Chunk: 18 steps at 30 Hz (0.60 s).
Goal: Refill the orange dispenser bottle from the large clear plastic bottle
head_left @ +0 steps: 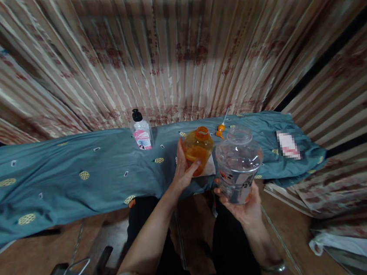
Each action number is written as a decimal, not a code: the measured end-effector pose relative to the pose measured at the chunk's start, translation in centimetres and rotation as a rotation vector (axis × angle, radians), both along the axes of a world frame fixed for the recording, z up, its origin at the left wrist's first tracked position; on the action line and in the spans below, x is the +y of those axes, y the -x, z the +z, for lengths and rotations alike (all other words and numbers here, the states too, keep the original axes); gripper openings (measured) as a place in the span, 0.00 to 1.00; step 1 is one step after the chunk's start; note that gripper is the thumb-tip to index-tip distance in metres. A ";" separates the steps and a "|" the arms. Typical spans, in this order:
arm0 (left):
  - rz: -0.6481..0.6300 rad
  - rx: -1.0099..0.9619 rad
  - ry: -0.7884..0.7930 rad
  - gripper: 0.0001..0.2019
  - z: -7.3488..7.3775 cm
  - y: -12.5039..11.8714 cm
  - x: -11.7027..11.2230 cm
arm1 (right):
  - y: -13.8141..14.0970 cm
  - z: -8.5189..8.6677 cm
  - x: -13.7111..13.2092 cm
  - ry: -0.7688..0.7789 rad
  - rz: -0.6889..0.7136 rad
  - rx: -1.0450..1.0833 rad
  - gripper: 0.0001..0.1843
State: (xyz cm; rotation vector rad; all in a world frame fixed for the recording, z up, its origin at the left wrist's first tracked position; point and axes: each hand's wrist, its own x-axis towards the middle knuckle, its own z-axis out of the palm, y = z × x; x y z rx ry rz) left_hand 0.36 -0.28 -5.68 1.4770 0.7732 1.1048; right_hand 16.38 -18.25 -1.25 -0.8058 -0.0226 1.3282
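Observation:
My left hand [185, 169] is wrapped round an orange see-through bottle [199, 148] with an open neck and some liquid inside. The bottle is tilted slightly to the right, above a white paper [210, 168] on the cloth. From below, my right hand [243, 207] grips a large clear plastic jar [238, 162] with dark and orange prints on its side. The jar's neck is open, and it is held near the table's front edge. Behind the two vessels lies an orange pump head [220, 129] with a thin tube.
A blue-green cloth [106, 180] with pineapple prints covers the narrow table. On it stands a clear pump bottle [142, 133] with a black top and pink label. A blurred pink-and-white packet [288, 145] lies at the right. Striped curtains [161, 48] hang behind.

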 end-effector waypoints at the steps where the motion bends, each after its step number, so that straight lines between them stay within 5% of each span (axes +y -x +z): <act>1: 0.011 0.024 -0.004 0.57 -0.1 0.1 0.0 | 0.0 0.1 0.0 -0.005 0.002 0.002 0.47; 10: 0.038 0.179 -0.157 0.39 0.0 0.7 1.8 | -0.5 -0.3 -0.4 -0.015 0.002 -0.010 0.44; 18: 0.102 0.081 -0.061 0.40 -0.3 0.3 1.9 | -0.8 -0.4 -0.5 0.004 -0.031 -0.013 0.45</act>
